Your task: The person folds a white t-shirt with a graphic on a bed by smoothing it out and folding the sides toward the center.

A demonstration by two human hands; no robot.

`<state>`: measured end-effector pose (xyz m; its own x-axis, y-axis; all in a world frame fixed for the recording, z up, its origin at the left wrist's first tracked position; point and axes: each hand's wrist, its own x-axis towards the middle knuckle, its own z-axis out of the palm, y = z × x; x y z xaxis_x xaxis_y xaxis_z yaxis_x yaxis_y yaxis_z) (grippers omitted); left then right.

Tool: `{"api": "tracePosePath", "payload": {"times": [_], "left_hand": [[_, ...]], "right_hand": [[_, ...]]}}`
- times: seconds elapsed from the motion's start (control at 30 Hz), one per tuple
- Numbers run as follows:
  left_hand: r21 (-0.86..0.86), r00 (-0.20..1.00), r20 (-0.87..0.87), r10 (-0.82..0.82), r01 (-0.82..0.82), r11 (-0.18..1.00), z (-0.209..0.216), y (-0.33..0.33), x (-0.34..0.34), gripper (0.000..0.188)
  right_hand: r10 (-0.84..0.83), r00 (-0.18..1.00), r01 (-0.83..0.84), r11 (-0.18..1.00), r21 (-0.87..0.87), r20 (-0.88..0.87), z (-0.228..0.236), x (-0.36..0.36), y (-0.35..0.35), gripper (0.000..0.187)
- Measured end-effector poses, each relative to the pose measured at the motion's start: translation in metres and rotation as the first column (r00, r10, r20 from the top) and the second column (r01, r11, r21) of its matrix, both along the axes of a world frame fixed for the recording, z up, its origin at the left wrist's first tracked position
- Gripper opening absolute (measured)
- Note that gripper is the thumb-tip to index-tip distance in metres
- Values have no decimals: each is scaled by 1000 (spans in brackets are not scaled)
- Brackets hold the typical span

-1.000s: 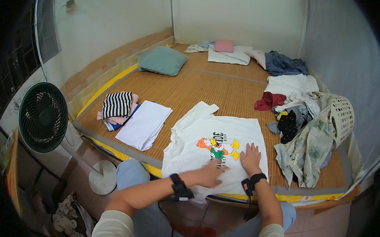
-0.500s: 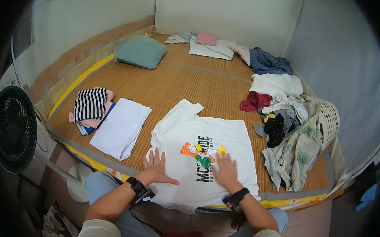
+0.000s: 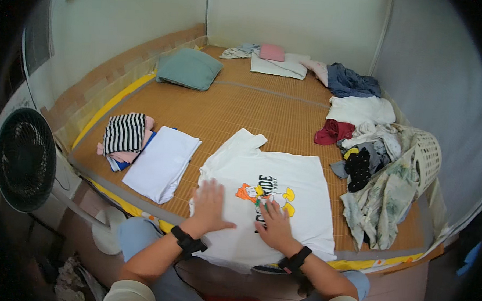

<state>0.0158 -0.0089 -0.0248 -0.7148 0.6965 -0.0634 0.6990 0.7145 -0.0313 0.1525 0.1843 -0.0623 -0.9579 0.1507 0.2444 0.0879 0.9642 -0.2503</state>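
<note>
Where the picture begins at its left edge, a black fan stands on the floor beside the raised platform, whose woven mat covers the whole top. On the mat's near left lies a striped shirt on a small pile of folded clothes, and just beside it a folded white cloth. Farther back sits a green pillow.

The left hand lies flat, palm down and fingers spread, on the lower left part of a white T-shirt; it grips nothing. The T-shirt is spread front up at the near edge of the mat, its hem hanging a little over the edge, one sleeve pointing away toward the middle of the mat. The right hand also lies flat and open, pressing on the shirt just below its coloured cartoon print. Both wrists wear black bands.

To the right, a heap of unfolded clothes lies near a tipped white laundry basket, with a pale patterned garment trailing from it toward the mat's edge. More clothes lie at the far end by the wall.
</note>
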Motion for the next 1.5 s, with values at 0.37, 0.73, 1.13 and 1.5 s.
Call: {"api": "tracePosePath", "payload": {"times": [0.37, 0.73, 1.13, 1.5], "left_hand": [[-153, 873, 480, -91, 185, 971, -18, 6, -18, 120], [-156, 881, 468, -66, 156, 975, -16, 6, -14, 120], [-123, 910, 406, -80, 141, 982, -21, 4, -11, 116], [-109, 883, 461, -82, 148, 983, -22, 6, -14, 120]], "right_hand": [[-560, 828, 544, 815, 200, 34, -16, 25, 117, 64], [-652, 754, 611, 739, 285, 74, -9, 34, 125, 62], [32, 999, -32, 999, 19, -32, -4, 16, 30, 61], [-294, 946, 308, 947, 91, -135, 7, 18, 94, 56]]}}
